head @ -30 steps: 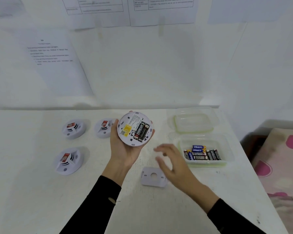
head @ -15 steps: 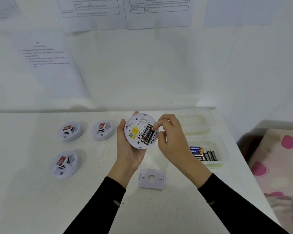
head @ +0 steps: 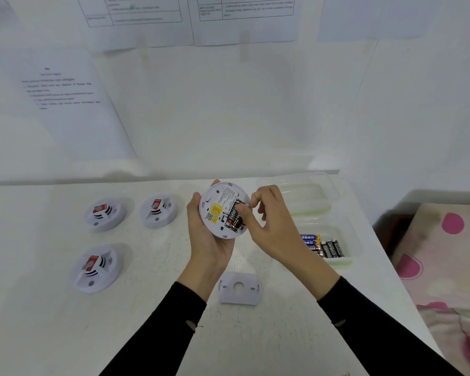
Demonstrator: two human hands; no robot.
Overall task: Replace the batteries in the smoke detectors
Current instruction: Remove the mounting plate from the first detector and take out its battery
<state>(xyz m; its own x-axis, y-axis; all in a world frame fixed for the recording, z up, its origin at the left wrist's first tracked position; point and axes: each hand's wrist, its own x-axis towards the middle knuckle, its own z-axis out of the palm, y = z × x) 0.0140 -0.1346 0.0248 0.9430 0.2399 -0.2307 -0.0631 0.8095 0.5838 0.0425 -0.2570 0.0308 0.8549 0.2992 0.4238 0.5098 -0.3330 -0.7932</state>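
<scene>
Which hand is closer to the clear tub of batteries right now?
Right. The right hand pinches a battery in the held smoke detector, just left of the tub; the left hand cradles that detector, farther left again.

White walls (head: 255,109) with taped papers (head: 65,104); white table (head: 152,308).

Round white smoke detector (head: 215,210) held tilted, back showing — black batteries (head: 235,217) sit in its open compartment.

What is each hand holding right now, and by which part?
The left hand cradles the opened smoke detector by its rim. The right hand pinches the upper end of a black battery seated in its compartment.
</scene>
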